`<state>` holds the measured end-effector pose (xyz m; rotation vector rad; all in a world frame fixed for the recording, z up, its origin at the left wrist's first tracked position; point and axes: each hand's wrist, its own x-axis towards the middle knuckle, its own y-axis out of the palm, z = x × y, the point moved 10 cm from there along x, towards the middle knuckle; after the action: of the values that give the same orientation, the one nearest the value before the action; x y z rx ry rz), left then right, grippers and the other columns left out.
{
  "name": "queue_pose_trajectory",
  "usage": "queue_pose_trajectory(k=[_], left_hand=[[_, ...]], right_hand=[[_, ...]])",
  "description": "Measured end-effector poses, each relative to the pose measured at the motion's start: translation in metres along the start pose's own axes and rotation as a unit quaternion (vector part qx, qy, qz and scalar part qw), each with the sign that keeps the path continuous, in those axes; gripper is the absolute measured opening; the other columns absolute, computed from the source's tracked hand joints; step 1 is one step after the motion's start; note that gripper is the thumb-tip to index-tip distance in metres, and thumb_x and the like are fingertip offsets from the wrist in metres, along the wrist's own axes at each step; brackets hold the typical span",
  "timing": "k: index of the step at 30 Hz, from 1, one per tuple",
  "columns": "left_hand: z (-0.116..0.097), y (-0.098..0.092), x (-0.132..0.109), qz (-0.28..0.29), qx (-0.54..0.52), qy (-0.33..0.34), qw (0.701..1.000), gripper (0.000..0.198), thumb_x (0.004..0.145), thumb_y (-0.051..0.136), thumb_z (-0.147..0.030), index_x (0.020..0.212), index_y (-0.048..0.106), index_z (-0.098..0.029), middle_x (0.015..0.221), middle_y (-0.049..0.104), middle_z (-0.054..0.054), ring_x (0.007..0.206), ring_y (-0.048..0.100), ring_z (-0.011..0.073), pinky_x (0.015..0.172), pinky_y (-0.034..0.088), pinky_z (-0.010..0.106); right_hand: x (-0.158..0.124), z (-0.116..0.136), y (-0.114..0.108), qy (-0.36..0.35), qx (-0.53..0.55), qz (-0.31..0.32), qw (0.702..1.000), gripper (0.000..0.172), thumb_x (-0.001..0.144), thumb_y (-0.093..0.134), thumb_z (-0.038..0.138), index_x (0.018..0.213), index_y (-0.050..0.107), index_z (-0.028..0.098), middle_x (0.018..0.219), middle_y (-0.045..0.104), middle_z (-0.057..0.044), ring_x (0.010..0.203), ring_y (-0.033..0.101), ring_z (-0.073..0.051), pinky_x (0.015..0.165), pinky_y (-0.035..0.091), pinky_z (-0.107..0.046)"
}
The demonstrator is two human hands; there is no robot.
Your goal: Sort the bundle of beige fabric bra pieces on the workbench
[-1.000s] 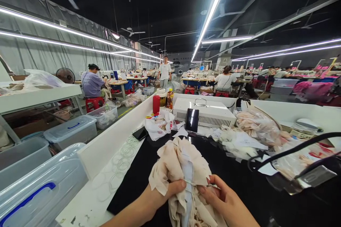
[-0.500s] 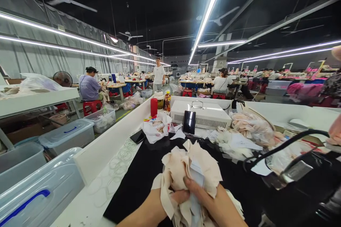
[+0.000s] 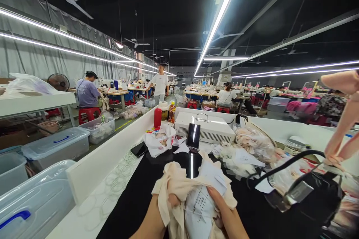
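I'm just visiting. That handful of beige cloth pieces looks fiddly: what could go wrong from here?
The left hand and right hand grip the fabric bundle low down, so loose pieces fanning out on top could slip onto the black table. The white paper slip under the right thumb might crease or tear. The black bag sits close on the right; cloth could snag on its strap.

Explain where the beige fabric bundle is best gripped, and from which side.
Grip the fabric bundle at its gathered lower part, where the left hand and right hand close on it, coming from the near side, one hand per flank. Higher up, the beige pieces and white paper sheet fan out loose, so a grip there would probably pull single layers free.
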<state>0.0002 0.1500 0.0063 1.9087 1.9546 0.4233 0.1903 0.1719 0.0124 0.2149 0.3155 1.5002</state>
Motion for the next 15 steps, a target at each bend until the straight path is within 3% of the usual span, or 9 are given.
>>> queue_pose_trajectory(k=[2, 5, 11, 15], left_hand=[[-0.001, 0.003, 0.003, -0.031, -0.058, -0.011, 0.998, 0.063, 0.07, 0.076, -0.021, 0.13, 0.059, -0.025, 0.119, 0.072, 0.005, 0.119, 0.065, 0.0289, 0.104, 0.05, 0.038], [0.005, 0.003, 0.005, -0.079, -0.118, -0.043, 0.989, 0.055, 0.074, 0.073, -0.019, 0.127, 0.059, -0.019, 0.106, 0.075, 0.008, 0.113, 0.068, 0.0295, 0.101, 0.052, 0.039], [0.0, -0.011, -0.009, -0.1, 0.041, 0.023, 0.994, 0.029, 0.076, 0.082, -0.029, 0.102, 0.071, -0.02, 0.109, 0.074, 0.009, 0.122, 0.063, 0.0322, 0.104, 0.05, 0.034], [0.011, -0.01, -0.023, -0.072, 0.077, 0.014, 0.994, 0.027, 0.08, 0.083, -0.033, 0.099, 0.072, -0.017, 0.104, 0.075, 0.01, 0.108, 0.068, 0.0296, 0.1, 0.054, 0.042]], right_hand=[[0.0, -0.01, 0.01, 0.028, 0.024, 0.021, 0.999, 0.082, 0.08, 0.076, 0.062, 0.146, 0.052, 0.02, 0.136, 0.068, -0.009, 0.134, 0.057, -0.033, 0.106, 0.054, -0.041], [0.001, -0.023, 0.022, 0.067, 0.052, 0.058, 0.995, 0.075, 0.078, 0.078, 0.065, 0.134, 0.063, 0.018, 0.125, 0.073, -0.01, 0.128, 0.061, -0.037, 0.101, 0.057, -0.044], [0.003, -0.025, 0.016, 0.086, 0.145, 0.088, 0.982, 0.056, 0.062, 0.09, 0.062, 0.103, 0.078, 0.026, 0.101, 0.08, -0.005, 0.12, 0.065, -0.04, 0.102, 0.054, -0.045], [0.001, -0.026, 0.01, 0.097, 0.176, 0.093, 0.975, 0.055, 0.066, 0.086, 0.064, 0.097, 0.079, 0.019, 0.092, 0.079, -0.007, 0.109, 0.07, -0.038, 0.1, 0.054, -0.047]])
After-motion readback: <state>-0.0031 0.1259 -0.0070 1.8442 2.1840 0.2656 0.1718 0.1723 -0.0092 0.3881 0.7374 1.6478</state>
